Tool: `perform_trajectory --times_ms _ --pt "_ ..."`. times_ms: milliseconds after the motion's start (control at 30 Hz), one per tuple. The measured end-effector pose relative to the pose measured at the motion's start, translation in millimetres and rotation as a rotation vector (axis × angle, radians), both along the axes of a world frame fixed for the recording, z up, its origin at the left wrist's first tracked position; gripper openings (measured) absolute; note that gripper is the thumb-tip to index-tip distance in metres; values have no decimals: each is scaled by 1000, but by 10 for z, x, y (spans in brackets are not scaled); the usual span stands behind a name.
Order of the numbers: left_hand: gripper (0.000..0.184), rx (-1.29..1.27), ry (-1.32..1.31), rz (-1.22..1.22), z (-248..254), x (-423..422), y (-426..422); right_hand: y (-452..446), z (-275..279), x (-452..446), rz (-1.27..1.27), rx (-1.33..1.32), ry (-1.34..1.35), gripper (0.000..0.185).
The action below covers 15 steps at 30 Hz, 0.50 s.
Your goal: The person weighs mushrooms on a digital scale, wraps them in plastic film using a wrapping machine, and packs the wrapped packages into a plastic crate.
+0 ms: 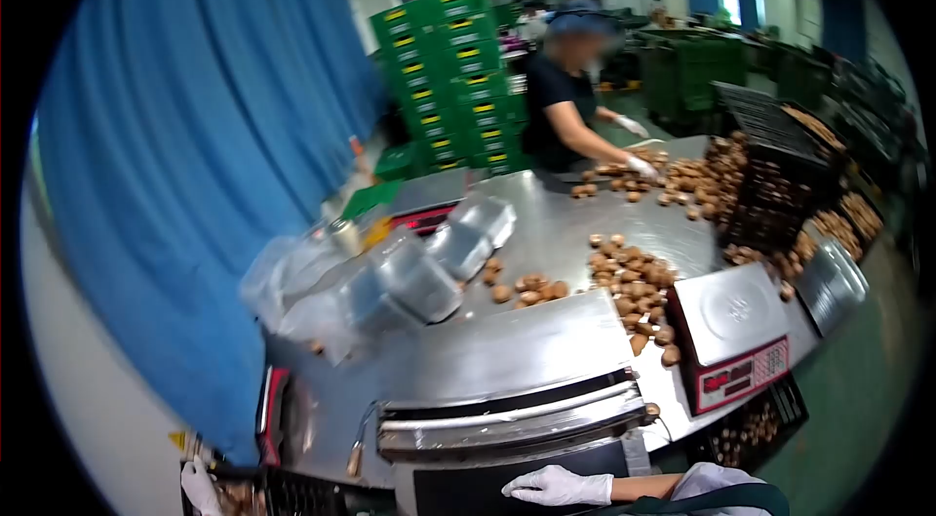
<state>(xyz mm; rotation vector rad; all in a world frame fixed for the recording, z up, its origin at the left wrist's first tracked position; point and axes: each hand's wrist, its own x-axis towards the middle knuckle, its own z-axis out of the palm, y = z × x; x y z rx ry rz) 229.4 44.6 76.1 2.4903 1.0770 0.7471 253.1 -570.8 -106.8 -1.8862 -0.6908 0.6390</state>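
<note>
My right hand, in a white glove, is over the dark front panel of a metal wrapping machine. Its fingers point left and look stretched out, with nothing seen in them. At the bottom left edge, my gloved left hand is beside a black crate with brown mushrooms inside. Blur hides how its fingers are set, so any grip on the crate's rim is unclear. Behind the machine, a pile of brown mushrooms lies on the steel table.
A digital scale stands right of the machine. Clear plastic trays and a plastic bag lie at left. Across the table, a co-worker in white gloves handles mushrooms near a tilted black crate. Green crates are stacked behind.
</note>
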Motion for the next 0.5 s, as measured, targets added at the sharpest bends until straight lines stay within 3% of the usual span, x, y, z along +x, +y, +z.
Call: perform_trajectory --times_ms 67,167,233,367,500 --pt "31 -167 -278 -319 -220 538 60 -337 103 22 -107 53 3 30" --pt "24 -340 -188 -491 320 964 -2043 -1009 314 36 -417 170 -91 22" --pt "20 -441 -137 -703 361 1135 -2910 -1597 386 38 -612 164 -117 24" --pt "17 -409 12 -961 266 1261 -4390 -3050 678 -12 -1080 -76 -316 22" --pt "19 -574 195 -1115 -23 1175 -5539 -4767 839 -107 -1375 -353 -891 25"
